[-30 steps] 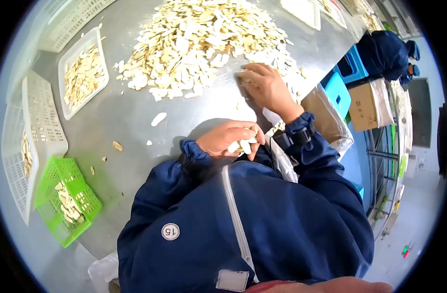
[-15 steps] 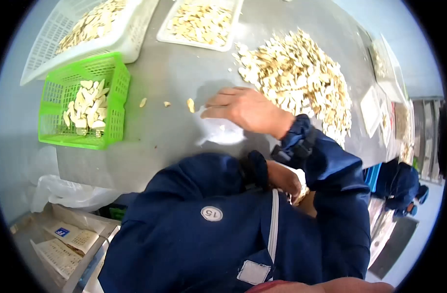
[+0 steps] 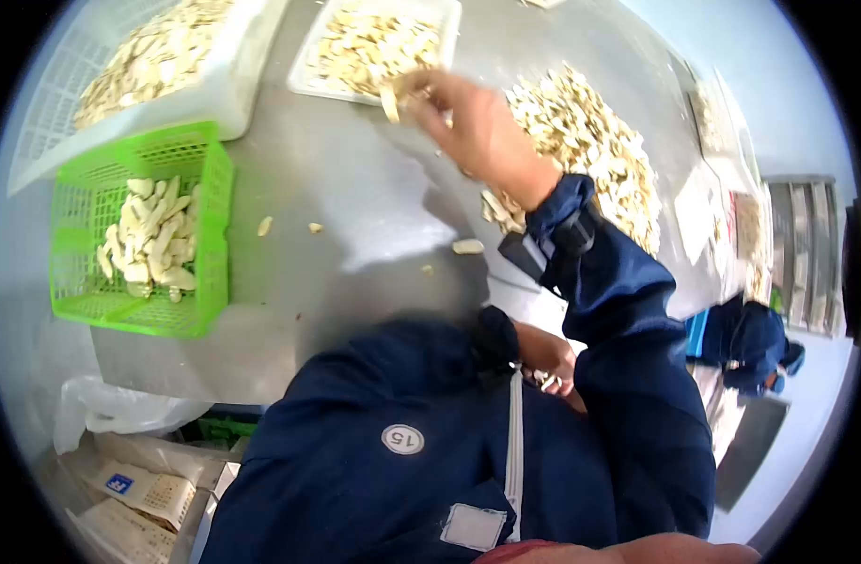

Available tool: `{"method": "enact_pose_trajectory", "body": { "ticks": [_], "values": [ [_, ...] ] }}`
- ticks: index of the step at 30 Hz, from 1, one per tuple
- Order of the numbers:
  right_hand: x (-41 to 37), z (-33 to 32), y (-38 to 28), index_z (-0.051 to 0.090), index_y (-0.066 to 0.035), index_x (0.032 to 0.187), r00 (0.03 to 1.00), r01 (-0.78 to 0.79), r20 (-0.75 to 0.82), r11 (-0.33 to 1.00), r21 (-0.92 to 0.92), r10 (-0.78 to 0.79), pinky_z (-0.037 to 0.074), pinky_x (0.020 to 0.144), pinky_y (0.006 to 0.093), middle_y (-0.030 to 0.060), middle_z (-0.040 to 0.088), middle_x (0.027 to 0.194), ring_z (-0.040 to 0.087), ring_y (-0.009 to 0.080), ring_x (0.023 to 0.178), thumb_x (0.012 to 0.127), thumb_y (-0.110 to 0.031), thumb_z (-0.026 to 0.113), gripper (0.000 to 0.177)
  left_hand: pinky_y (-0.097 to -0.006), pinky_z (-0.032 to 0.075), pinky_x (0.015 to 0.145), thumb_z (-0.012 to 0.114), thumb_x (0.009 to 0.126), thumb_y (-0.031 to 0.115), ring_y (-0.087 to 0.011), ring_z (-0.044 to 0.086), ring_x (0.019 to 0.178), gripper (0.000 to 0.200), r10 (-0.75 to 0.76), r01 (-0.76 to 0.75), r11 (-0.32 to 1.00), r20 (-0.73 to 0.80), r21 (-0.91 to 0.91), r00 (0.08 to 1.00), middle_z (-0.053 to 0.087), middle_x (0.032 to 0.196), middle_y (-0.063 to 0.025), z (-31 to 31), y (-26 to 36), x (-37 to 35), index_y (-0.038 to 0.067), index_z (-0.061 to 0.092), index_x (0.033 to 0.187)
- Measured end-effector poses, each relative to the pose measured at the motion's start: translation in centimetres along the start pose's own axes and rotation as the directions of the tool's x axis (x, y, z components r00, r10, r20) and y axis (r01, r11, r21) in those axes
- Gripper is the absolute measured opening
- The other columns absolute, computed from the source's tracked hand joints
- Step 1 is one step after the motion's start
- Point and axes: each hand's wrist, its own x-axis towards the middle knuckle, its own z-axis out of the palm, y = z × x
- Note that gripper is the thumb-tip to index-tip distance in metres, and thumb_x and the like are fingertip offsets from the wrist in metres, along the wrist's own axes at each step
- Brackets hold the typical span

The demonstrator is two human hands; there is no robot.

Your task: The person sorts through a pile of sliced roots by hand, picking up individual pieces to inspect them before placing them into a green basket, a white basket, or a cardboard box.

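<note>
My right hand (image 3: pixel 477 127) reaches out over the metal table, blurred by motion, its fingertips pinching a pale dried slice (image 3: pixel 390 101). That slice hangs at the near edge of a white tray (image 3: pixel 304 80) full of similar slices. Close to my body, my left hand (image 3: pixel 546 352) is curled, with several small pale slices (image 3: pixel 547 380) showing in it; its fingers are partly hidden by the sleeves. A large heap of slices (image 3: pixel 590 141) lies beyond my right forearm. Loose on the table are a slice (image 3: pixel 468 246) near the heap and two small pieces farther left.
On the left, a green basket (image 3: pixel 219 230) holds larger slices. Behind it stands a big white basket (image 3: pixel 261 70) of slices. More white trays line the right side, near another person's dark sleeve (image 3: pixel 755 343). A bin with cartons (image 3: pixel 148 489) sits below the table's edge.
My right hand has moved away from my body to the white tray, a slice now between its fingers. The slice formerly beside its fingertips is gone from the table. The view has shifted slightly.
</note>
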Motion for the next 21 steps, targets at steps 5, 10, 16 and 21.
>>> {"method": "enact_pose_trajectory", "body": {
  "ticks": [5, 10, 16, 21],
  "values": [
    [-6.9, -2.1, 3.0, 0.068, -0.008, 0.134, 0.982, 0.133, 0.153, 0.978, -0.16, -0.109, 0.058, 0.1, 0.0449, 0.0201, 0.072, 0.13, 0.073, 0.0356, 0.113, 0.103, -0.031, 0.068, 0.039, -0.0274, 0.049, 0.054, 0.054, 0.101, 0.027, -0.0132, 0.064, 0.064, 0.033, 0.184, -0.184, 0.983, 0.038, -0.004, 0.982, 0.073, 0.087, -0.0041, -0.1, -4.0, 2.5, 0.003, 0.075, 0.108],
    [-17.2, -2.6, 4.1, 0.064, -0.017, 0.142, 0.936, 0.244, 0.32, 0.93, -0.276, -0.15, 0.038, 0.123, 0.0488, 0.0101, 0.061, 0.149, 0.054, 0.0286, 0.142, 0.098, -0.031, 0.072, 0.047, -0.0365, 0.054, 0.079, 0.054, 0.105, 0.03, -0.0209, 0.066, 0.081, 0.033, 0.0, 0.006, 0.991, -0.049, 0.13, 0.999, 0.071, 0.088, -0.009, 1.2, 1.2, -1.4, 0.004, 0.074, 0.104],
    [-24.6, -6.8, 6.2, 0.072, -0.01, 0.129, 0.996, -0.074, 0.021, 0.964, -0.254, 0.082, 0.053, 0.103, 0.0464, 0.0131, 0.07, 0.13, 0.065, 0.0364, 0.122, 0.09, -0.002, 0.073, 0.04, -0.0413, 0.053, 0.086, 0.053, 0.101, 0.021, -0.0281, 0.066, 0.089, 0.033, 0.234, -0.208, 0.91, -0.032, 0.36, 0.972, 0.072, 0.102, -0.0231, 0.0, -0.6, -0.1, -0.008, 0.065, 0.112],
    [-26.3, -6.3, 7.0, 0.074, -0.013, 0.126, 0.987, -0.161, -0.08, 0.93, -0.331, 0.142, 0.052, 0.104, 0.0455, 0.0101, 0.072, 0.13, 0.066, 0.0332, 0.121, 0.093, -0.01, 0.07, 0.033, -0.035, 0.051, 0.096, 0.053, 0.1, 0.02, -0.0219, 0.066, 0.101, 0.033, 0.086, -0.08, 0.963, -0.013, 0.257, 0.996, 0.074, 0.109, -0.0129, 0.4, 1.1, -1.0, -0.003, 0.07, 0.115]
  ]
}}
